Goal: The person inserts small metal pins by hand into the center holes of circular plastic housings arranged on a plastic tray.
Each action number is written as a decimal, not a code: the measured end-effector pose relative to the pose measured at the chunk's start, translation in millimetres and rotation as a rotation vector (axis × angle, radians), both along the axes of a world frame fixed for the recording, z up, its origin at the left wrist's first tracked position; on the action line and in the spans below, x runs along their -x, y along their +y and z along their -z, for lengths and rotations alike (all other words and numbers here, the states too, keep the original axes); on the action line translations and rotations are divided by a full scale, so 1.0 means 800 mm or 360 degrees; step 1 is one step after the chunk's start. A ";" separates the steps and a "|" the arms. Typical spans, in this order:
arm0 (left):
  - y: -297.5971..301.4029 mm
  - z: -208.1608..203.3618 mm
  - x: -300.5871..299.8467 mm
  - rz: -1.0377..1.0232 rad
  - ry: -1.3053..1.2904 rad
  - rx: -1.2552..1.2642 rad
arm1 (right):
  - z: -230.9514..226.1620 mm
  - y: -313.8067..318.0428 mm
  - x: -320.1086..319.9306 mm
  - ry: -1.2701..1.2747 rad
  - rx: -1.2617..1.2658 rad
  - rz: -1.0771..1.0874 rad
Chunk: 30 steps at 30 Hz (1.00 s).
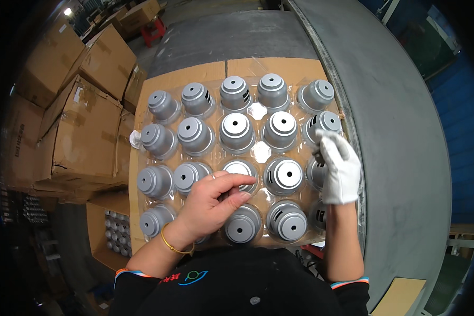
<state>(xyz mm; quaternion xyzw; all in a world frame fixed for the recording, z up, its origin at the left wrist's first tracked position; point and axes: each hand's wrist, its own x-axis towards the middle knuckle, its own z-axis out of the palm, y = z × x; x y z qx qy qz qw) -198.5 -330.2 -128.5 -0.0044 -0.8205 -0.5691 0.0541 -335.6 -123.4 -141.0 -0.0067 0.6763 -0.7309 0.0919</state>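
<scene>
My bare left hand (211, 203), with a ring and a yellow bracelet, is over the tray's third row. Its index finger and thumb point right with a small gap between them, and the other fingers curl under. Partly covered by it is a silver cup-shaped housing (239, 167) with a hole in its top. In a white glove, my right hand (340, 167) bends its fingers together beside a silver housing with a black label (328, 121). What they grip, if anything, is hidden. Several such housings stand in rows in a clear plastic tray (260, 152).
Beneath the tray lies brown cardboard (189, 72). A grey belt surface (400, 158) with a metal edge runs along the right. Cardboard boxes (87, 134) are stacked on the left, above an open box (97, 239) of similar parts. A red stool (152, 32) stands far back.
</scene>
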 end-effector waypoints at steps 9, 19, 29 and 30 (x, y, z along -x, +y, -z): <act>-0.012 0.005 -0.007 -0.0029 0.0046 0.0060 | 0.039 -0.055 0.085 0.0014 0.0078 -0.0151; -0.027 0.012 -0.011 -0.0033 0.0085 -0.0002 | 0.059 -0.070 0.090 0.0113 -0.0103 -0.0206; -0.038 0.011 -0.014 -0.0047 0.0022 -0.0074 | 0.064 -0.083 0.076 0.1278 -0.1283 -0.0012; -0.038 0.011 -0.014 -0.0051 0.0024 -0.0077 | 0.065 -0.083 0.075 0.1227 -0.1255 -0.0033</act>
